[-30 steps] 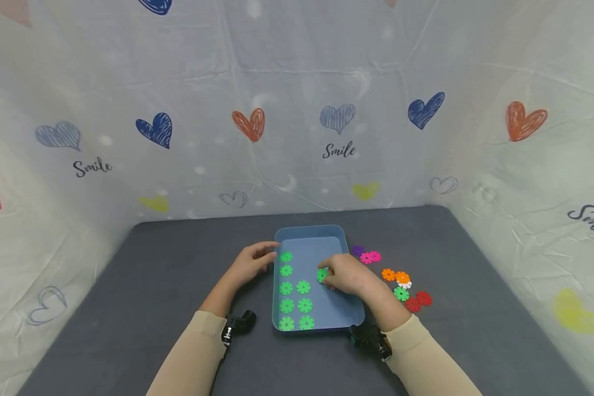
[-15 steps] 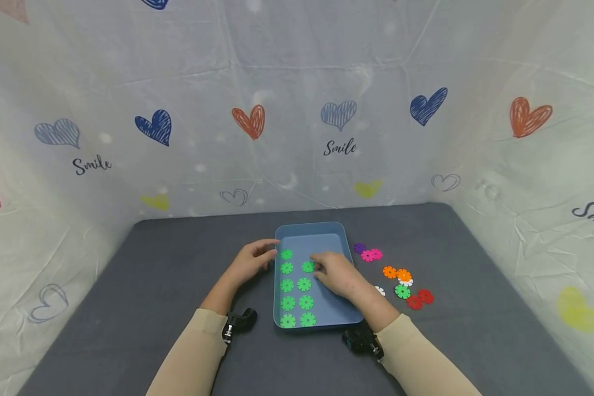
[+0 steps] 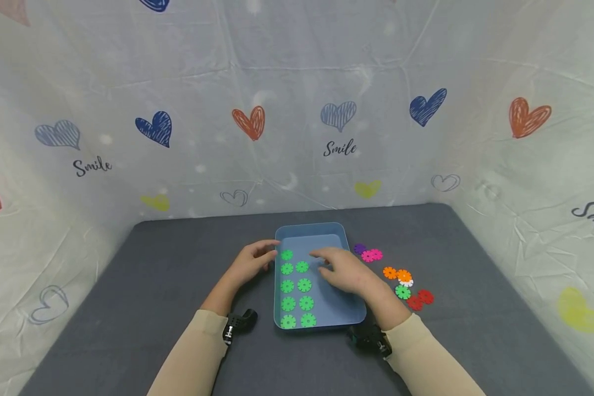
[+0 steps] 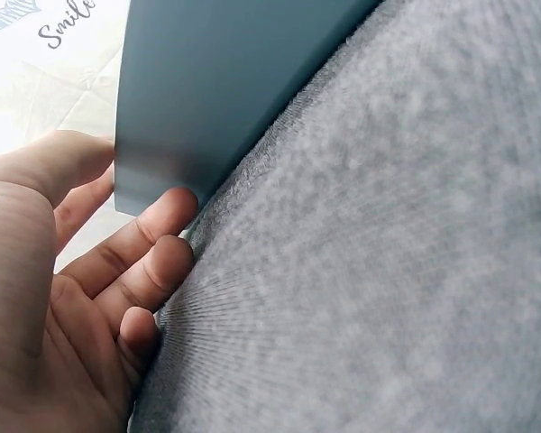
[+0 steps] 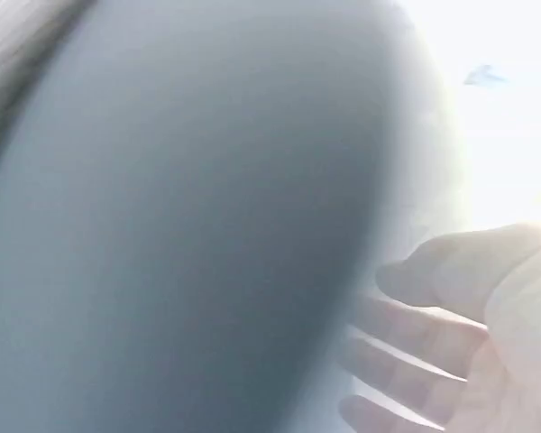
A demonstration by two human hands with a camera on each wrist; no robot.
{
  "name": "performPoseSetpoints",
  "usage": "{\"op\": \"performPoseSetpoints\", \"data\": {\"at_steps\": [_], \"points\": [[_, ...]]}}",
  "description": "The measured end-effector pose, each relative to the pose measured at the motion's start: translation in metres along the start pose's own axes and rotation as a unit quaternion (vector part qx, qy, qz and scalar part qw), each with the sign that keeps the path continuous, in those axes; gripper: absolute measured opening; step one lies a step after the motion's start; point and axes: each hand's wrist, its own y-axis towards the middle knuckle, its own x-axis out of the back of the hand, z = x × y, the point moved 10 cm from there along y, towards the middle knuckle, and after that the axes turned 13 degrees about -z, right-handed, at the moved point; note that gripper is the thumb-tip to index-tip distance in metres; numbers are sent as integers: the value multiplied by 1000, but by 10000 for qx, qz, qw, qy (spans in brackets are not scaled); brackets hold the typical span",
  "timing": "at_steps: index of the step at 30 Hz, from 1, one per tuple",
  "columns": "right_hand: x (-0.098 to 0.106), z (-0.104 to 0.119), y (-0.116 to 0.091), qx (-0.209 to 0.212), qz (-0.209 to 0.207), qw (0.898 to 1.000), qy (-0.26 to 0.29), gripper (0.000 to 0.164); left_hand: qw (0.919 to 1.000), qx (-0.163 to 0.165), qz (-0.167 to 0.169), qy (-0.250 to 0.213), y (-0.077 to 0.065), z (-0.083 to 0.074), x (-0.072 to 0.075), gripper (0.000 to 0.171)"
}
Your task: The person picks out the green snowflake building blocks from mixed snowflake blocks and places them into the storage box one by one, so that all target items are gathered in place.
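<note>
A blue tray (image 3: 326, 313) lies on the table with two columns of green flower-shaped discs (image 3: 304, 285) along its left side. My left hand (image 3: 249, 265) rests at the tray's left wall; in the left wrist view its fingertips (image 4: 173, 209) touch the tray's outer side (image 4: 225, 81). Over the middle of the tray is my right hand (image 3: 344, 269), thumb and index finger apart, just right of the top disc in the second column (image 3: 302, 267). The right wrist view is blurred and shows the right hand (image 5: 469, 334) with loose fingers and nothing between them.
Right of the tray lie loose flower discs: a purple one (image 3: 359, 249), pink ones (image 3: 372, 255), orange ones (image 3: 396, 274), a white one (image 3: 406, 282) partly covered, a green one (image 3: 403, 292) and red ones (image 3: 420, 300). A printed curtain (image 3: 287, 82) stands behind the grey table (image 3: 188, 258).
My right hand carried a green disc leftward, laid it at the top of the second column, let go and drew back slightly right. The left hand stayed at the tray's edge.
</note>
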Motion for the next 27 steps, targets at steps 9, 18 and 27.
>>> {"op": "performPoseSetpoints", "data": {"at_steps": [9, 18, 27], "points": [[82, -66, -34, -1658, 258, 9836, -655, 17, 10000, 1, -13, 5, 2, -1, 1, 38], [81, -117, -78, -3132, 1242, 9133, -2288, 36, 10000, 73, -18, 17, 1, 1, 1, 38], [76, -119, -78, -3311, 1193, 9191, -1771, 35, 10000, 59, -42, 10, -1, 0, 0, 38]]}}
